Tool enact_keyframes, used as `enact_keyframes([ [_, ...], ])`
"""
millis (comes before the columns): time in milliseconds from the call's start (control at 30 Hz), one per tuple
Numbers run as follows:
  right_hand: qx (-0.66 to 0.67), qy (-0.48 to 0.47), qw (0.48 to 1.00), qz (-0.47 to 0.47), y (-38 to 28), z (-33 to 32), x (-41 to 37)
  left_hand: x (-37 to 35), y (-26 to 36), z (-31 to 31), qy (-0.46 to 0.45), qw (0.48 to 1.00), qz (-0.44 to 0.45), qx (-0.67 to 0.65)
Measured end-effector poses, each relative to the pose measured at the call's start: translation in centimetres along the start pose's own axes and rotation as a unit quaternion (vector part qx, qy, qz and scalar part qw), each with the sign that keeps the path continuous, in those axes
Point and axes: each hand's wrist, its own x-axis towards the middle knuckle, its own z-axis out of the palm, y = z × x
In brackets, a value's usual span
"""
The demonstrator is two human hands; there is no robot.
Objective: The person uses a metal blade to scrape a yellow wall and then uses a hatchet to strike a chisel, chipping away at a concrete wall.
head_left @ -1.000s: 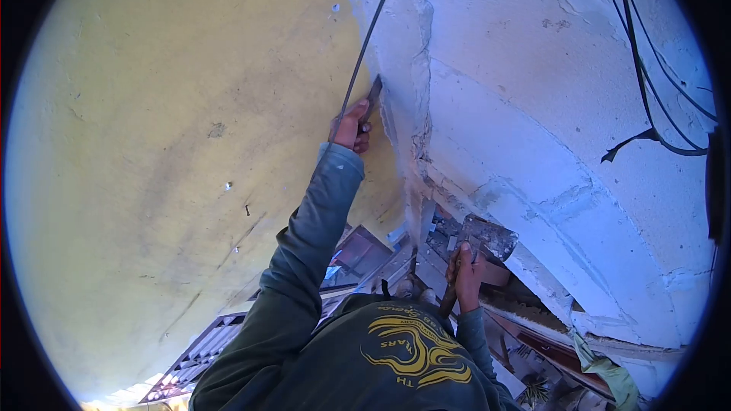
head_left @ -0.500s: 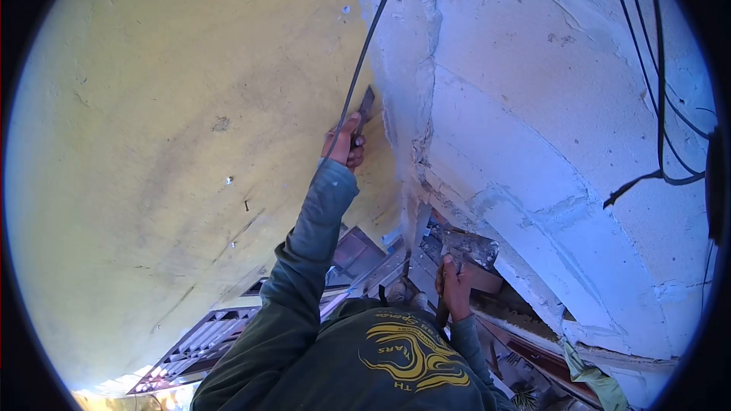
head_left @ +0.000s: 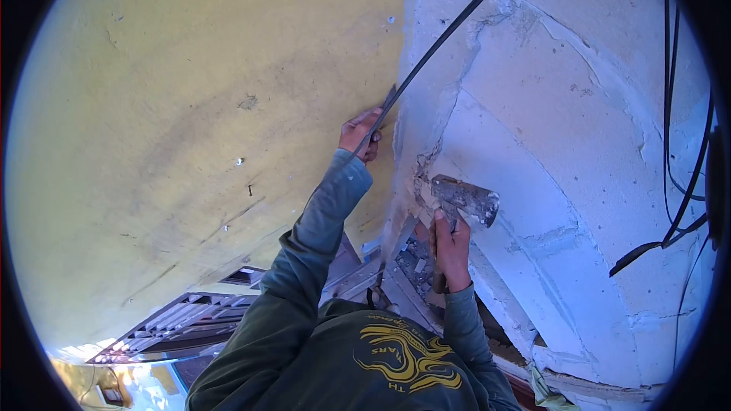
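My left hand [head_left: 361, 135] is closed around a flat chisel [head_left: 392, 97]. Its dark blade points up at the edge of the yellow wall [head_left: 251, 46], close to the corner with the whitish block wall [head_left: 518, 122]. A black cable [head_left: 457, 21] crosses in front of this hand and partly covers the chisel. Lower right, my right hand [head_left: 454, 253] grips the handle of a hatchet [head_left: 468, 199] with a broad, mortar-spattered head. The head is raised in front of the block wall, below and right of the chisel, apart from it.
Rough, broken mortar [head_left: 423, 167] runs down the corner. A nail [head_left: 250, 190] sticks out of the yellow wall. More black cables [head_left: 670, 106] hang at the right. Rubble [head_left: 415, 262] lies far below, and a louvred window [head_left: 183, 320] is at lower left.
My right hand has lifted the hatchet up from near my body to in front of the block wall. My left hand keeps the chisel at the wall edge. The view has shifted slightly.
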Motion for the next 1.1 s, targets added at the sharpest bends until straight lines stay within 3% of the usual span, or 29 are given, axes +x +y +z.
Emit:
enact_keyframes([
  [33, -0.008, -0.004, 1.000, 0.000, -0.9, 0.3, 1.2, 1.3, 0.2, 1.1, 0.013, 1.000, -0.004, 0.011],
  [100, -0.076, 0.018, 0.988, -0.130, -3.0, 1.0, 4.1, 2.4, -0.7, 2.2, 0.028, 0.999, -0.006, 0.014],
  [233, -0.185, 0.027, 0.963, -0.193, -6.2, 1.0, 8.7, 1.4, -1.1, 1.9, 0.053, 0.998, 0.023, 0.009],
  [333, -0.280, 0.038, 0.944, -0.172, -8.2, 1.0, 9.4, 0.3, -0.8, 0.3, 0.033, 0.998, 0.033, -0.029],
  [467, -0.277, 0.078, 0.946, -0.150, -5.3, 0.4, 12.2, 2.0, 0.1, 1.9, 0.018, 0.999, 0.037, -0.018],
  [567, -0.274, 0.088, 0.946, -0.148, -5.7, 0.6, 12.5, 3.3, -0.9, 3.1, 0.062, 0.996, 0.070, 0.011],
  [667, -0.276, 0.091, 0.947, -0.138, -6.4, 0.5, 12.1, 1.2, 0.3, 2.4, 0.048, 0.996, 0.071, -0.027],
  [767, -0.277, 0.090, 0.950, -0.115, -6.0, 0.0, 12.4, 0.5, 2.3, 2.5, 0.018, 0.998, 0.055, -0.012],
  [900, -0.245, 0.077, 0.955, -0.146, -5.1, 0.0, 13.1, 1.5, 3.3, 3.5, 0.049, 0.998, 0.024, 0.036],
  [1100, -0.213, 0.065, 0.967, -0.121, -6.3, 0.2, 12.2, -0.8, 7.0, 3.7, -0.015, 0.999, 0.037, 0.024],
])
